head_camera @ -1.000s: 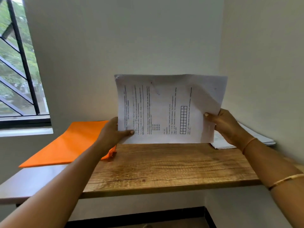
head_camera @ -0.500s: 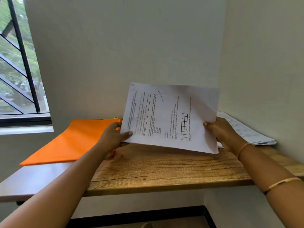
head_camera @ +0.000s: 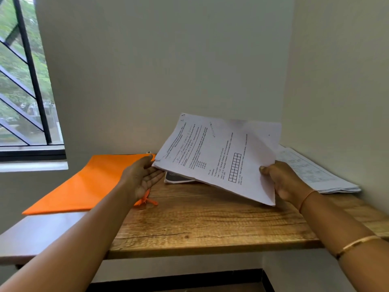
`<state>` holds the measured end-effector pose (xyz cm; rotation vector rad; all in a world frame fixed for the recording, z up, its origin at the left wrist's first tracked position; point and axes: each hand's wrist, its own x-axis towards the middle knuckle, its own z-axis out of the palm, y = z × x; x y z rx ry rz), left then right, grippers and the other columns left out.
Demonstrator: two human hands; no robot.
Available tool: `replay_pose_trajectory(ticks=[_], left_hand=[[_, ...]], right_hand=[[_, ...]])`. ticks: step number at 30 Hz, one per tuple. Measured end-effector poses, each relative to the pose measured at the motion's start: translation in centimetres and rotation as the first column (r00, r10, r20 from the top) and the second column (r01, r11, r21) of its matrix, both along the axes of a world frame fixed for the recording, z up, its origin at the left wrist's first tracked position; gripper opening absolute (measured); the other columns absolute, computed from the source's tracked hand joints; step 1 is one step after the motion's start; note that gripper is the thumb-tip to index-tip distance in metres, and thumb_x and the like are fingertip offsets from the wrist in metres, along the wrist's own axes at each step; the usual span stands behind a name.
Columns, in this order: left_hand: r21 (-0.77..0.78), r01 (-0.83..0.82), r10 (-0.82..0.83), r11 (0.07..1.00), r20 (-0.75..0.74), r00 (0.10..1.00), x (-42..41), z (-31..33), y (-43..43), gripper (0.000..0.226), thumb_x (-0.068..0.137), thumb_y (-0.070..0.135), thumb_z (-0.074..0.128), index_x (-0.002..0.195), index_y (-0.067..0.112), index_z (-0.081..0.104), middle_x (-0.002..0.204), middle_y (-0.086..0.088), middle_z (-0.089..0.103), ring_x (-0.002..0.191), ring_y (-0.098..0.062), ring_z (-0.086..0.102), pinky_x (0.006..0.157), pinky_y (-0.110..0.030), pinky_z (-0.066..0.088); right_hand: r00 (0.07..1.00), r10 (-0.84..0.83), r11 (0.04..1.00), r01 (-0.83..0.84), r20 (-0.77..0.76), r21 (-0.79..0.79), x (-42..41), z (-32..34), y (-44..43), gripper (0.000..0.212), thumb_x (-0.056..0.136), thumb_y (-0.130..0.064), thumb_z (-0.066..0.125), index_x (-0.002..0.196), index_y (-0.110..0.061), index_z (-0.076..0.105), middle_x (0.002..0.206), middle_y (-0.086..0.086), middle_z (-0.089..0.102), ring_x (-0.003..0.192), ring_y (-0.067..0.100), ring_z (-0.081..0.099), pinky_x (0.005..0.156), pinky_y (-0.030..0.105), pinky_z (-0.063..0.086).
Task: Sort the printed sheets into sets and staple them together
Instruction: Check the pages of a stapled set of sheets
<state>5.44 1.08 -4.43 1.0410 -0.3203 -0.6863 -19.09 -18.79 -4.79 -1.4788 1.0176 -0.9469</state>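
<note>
Several tilted sheets (head_camera: 221,152): right fingers (head_camera: 264,168) in a pinch, left fingers (head_camera: 155,175) flat (booklet (head_camera: 174,178) half-hidden)

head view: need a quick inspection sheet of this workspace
surface: grained wooden tabletop, crack lines along the grain
job's things: white printed sheets, tilted, held above the tabletop; second stack of printed sheets lying by the right wall; no stapler seen
clutter: flat orange folder at left; dark-covered booklet partly hidden under the held sheets
grippers: left hand open, straight fingers at the sheets' left edge; right hand pinches their right edge
cables: nothing seen
surroundings: plain pale walls; barred window at left
</note>
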Motion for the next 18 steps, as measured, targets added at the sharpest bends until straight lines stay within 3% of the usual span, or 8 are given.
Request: replay_pose_trajectory(ticks=[3,7,12,18], left_hand=[[0.042,0.044,-0.046,0.998,0.034,0.998,0.28,0.07,0.19,0.028,0.089,0.023,0.063,0.104,0.001,0.056,0.096,-0.018,0.066,0.083,-0.023,0.067,0.059,-0.028,0.059],[0.088,0.075,-0.08,0.993,0.049,0.996,0.31,0.28,0.37,0.018,0.086,0.011,0.065,0.098,-0.001,0.058,0.091,-0.018,0.067,0.075,-0.022,0.07,0.056,-0.025,0.059],[0.143,0.015,-0.031,0.99,0.112,0.993,0.3,0.25,0.2,0.021,0.087,0.001,0.061,0.106,-0.009,0.057,0.099,-0.02,0.067,0.091,-0.027,0.068,0.06,-0.025,0.059],[0.186,-0.06,0.018,0.981,0.22,0.975,0.09,0.34,0.07,0.015,0.089,0.004,0.06,0.101,-0.004,0.06,0.094,-0.015,0.066,0.081,-0.021,0.067,0.056,-0.021,0.058]], right_hand=[[1.0,0.001,1.0,-0.001,-0.001,-0.006,0.08,-0.07,-0.1,0.036,0.095,-0.006,0.049,0.131,-0.004,0.048,0.121,0.017,0.057,0.101,0.032,0.052,0.092,0.041,0.042],[1.0,0.009,1.0,-0.009,0.003,-0.008,0.13,-0.09,-0.21,0.036,0.095,-0.005,0.049,0.131,-0.003,0.049,0.122,0.018,0.057,0.099,0.03,0.052,0.089,0.039,0.043],[1.0,0.024,1.0,-0.024,0.006,-0.014,0.07,-0.13,-0.27,0.035,0.095,-0.004,0.049,0.131,-0.003,0.049,0.121,0.017,0.057,0.1,0.03,0.052,0.088,0.038,0.043],[0.996,0.062,0.998,-0.062,0.061,-0.003,-0.17,-0.34,-0.37,0.036,0.095,-0.003,0.05,0.131,-0.004,0.05,0.113,0.013,0.058,0.103,0.031,0.054,0.09,0.04,0.044]])
